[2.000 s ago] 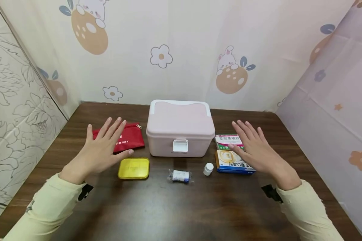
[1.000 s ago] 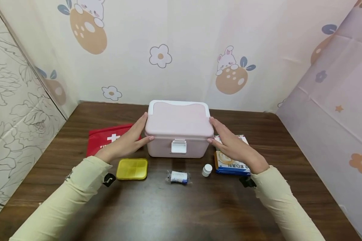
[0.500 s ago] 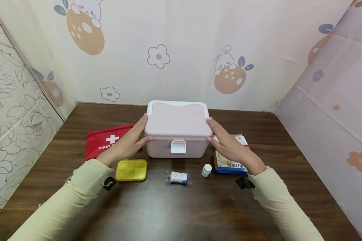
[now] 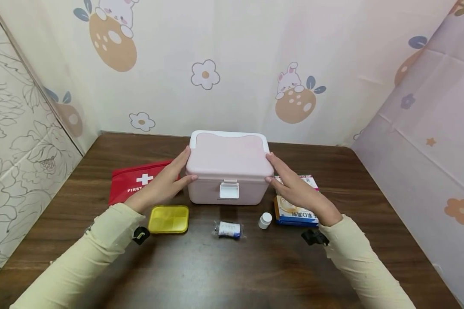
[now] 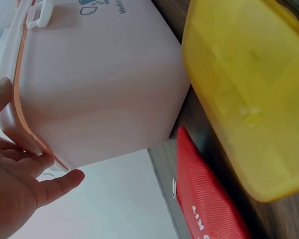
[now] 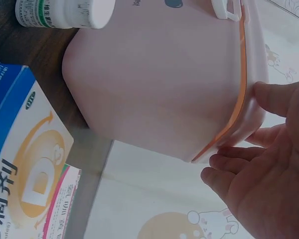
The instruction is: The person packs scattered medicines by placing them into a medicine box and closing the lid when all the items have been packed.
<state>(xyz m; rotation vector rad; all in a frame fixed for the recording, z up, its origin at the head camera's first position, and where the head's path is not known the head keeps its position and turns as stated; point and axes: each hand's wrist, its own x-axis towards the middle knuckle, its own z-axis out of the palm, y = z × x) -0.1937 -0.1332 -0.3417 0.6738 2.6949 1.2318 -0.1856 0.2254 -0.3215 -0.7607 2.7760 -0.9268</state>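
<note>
A pale pink medicine box with a closed white-and-pink lid stands at the table's middle. My left hand touches the left side of the lid, its thumb at the front corner and its fingers fairly straight along the side. On the other side, my right hand rests against the lid in the same way. In the left wrist view, fingertips touch the lid's edge beside an orange seam. The right wrist view has the thumb against the lid's rim. A white latch hangs on the front.
Behind my left hand lies a red first aid pouch; nearer is a yellow pill case. A wrapped bandage roll and a white bottle sit before the box. Medicine cartons lie at right, partly hidden. A patterned curtain stands behind.
Both hands came inward from above the pouch and cartons to the sides of the box's lid. Over the last second they have stayed there, and the box has not visibly moved.
</note>
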